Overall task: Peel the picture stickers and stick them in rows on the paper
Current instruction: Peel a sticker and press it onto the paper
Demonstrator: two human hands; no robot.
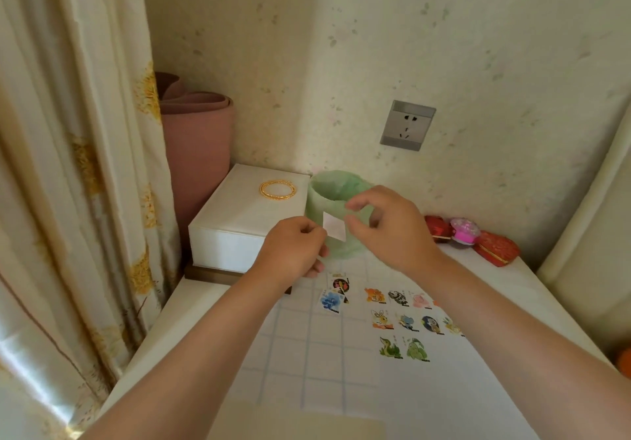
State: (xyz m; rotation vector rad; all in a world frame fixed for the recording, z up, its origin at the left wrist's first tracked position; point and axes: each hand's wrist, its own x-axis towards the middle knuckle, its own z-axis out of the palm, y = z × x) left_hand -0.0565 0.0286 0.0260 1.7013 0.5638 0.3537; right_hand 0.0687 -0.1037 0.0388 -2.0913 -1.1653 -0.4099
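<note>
Table (191, 306): white top, set in a wall corner.
Grid paper (307, 354): lies flat on the top.
White box (239, 221): beyond the paper's far left corner.
Green-lined bin (327, 197): just beyond the paper's far edge.
Red heart boxes (496, 248): past the paper's far right corner.

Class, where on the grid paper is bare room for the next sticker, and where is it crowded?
Free: the grid paper left of and below the two green stickers. Crowded: the two upper sticker rows and the loose stickers by the left hand, which pinches a white slip.
</note>
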